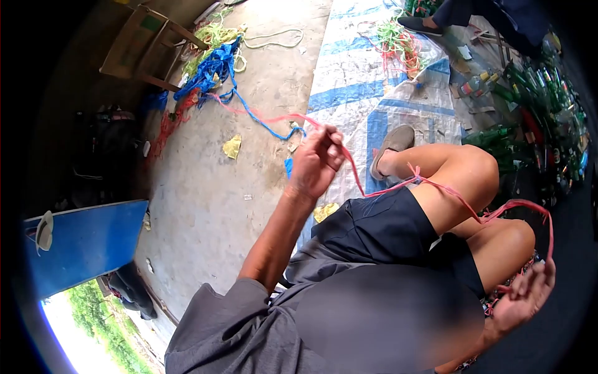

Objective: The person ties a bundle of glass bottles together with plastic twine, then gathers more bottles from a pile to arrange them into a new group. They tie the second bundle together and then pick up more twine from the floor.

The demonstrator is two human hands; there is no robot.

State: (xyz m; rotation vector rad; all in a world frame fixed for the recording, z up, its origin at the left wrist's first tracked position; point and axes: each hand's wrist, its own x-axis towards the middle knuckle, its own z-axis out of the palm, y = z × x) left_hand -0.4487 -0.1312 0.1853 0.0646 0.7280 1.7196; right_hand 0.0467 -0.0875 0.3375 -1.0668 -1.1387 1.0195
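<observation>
A pink cord (458, 194) runs from my left hand over my bare thigh and knee to my right hand, with a knot and short loose ends partway along it. My left hand (316, 161) is raised, fingers curled closed around the cord. From there the cord trails back toward a heap of strips on the floor. Down at the right, my right hand (525, 295) has its fingers bent around the other stretch, which loops above it.
Blue and pale green strips (215, 70) lie heaped beside a wooden chair (143, 50). A striped woven sheet (349, 75) covers the floor ahead, bearing another tangle of strips (398, 47). Many green bottles (542, 112) are piled at right, near another person's leg (483, 19).
</observation>
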